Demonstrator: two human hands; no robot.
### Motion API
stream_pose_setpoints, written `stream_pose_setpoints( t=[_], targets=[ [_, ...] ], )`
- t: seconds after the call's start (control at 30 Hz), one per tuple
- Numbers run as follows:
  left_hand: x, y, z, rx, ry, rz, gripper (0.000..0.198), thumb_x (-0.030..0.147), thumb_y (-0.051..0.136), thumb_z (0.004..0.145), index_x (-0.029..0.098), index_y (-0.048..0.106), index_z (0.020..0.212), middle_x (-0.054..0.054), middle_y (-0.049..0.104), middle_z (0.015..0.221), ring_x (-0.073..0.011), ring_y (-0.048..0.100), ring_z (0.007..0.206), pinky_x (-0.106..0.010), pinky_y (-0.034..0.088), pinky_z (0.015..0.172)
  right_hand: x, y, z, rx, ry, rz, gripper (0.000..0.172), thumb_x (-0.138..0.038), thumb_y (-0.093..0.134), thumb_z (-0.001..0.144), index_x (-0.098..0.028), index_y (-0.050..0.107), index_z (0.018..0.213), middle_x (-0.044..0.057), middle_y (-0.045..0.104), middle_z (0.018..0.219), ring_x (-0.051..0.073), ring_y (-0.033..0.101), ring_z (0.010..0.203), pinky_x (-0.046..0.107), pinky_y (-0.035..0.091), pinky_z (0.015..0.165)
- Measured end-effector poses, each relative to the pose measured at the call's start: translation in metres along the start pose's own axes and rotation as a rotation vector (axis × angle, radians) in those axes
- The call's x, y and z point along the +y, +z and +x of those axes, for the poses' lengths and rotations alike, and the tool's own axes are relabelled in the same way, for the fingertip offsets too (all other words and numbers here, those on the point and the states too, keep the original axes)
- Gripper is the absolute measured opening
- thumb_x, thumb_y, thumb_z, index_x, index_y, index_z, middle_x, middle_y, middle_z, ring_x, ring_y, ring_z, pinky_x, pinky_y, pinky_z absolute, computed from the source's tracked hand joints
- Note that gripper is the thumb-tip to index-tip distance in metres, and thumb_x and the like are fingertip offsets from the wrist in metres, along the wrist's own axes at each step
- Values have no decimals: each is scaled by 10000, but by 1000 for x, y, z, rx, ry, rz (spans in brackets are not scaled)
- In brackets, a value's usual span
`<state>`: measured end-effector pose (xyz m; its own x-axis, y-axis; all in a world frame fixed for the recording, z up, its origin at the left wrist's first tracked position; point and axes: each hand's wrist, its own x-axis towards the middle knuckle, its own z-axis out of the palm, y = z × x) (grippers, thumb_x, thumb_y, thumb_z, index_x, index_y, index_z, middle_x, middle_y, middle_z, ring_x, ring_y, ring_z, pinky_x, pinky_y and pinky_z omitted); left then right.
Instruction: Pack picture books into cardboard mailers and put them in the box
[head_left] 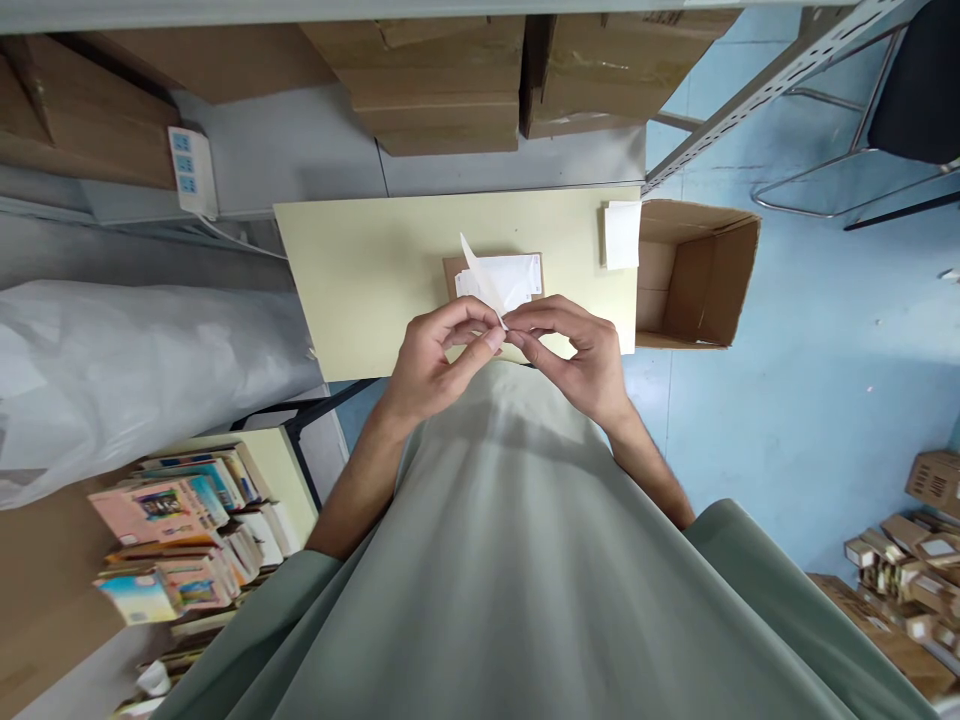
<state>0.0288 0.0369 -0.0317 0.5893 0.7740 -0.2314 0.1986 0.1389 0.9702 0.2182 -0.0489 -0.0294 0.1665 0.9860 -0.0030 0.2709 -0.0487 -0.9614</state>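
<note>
My left hand [448, 355] and my right hand [566, 350] meet over the near edge of a pale yellow table [360, 290]. Between their fingertips they pinch a white paper slip [482, 272], which stands up at a slant and is seen nearly edge-on. Just beyond my fingers, several white slips [517, 278] lie loosely stacked on a small brown cardboard piece [453, 268]. Another neat stack of white paper [622, 235] rests at the table's right end. My fingers hide the lower part of the held slip.
An open cardboard box [697, 275] stands against the table's right end. Closed cartons [442, 90] line the far side, with a power strip [193, 172] at far left. A large plastic-wrapped bundle [150, 370] and stacked books [195, 530] are on the left; a chair [915, 90] is upper right.
</note>
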Motion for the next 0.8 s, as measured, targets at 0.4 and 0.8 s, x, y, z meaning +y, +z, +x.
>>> stream_pose_setpoints(
  t=[0.4, 0.8],
  targets=[
    [-6, 2, 5, 34, -8, 22, 359, 596, 764, 1032, 246, 700, 988, -36, 759, 937, -224, 798, 884, -389, 701, 844, 5, -3, 5, -4, -10, -2, 162, -426, 742, 1126, -318, 860, 1148, 25, 845, 1121, 221, 794, 1087, 416, 720, 970],
    [4, 7, 13, 15, 25, 159, 291, 522, 748, 1032, 245, 698, 960, -29, 774, 918, -216, 789, 875, -360, 681, 870, 13, -5, 7, 30, 55, 79, 280, -558, 801, 1066, -282, 842, 1090, 36, 820, 1058, 201, 786, 982, 399, 725, 921]
  ],
)
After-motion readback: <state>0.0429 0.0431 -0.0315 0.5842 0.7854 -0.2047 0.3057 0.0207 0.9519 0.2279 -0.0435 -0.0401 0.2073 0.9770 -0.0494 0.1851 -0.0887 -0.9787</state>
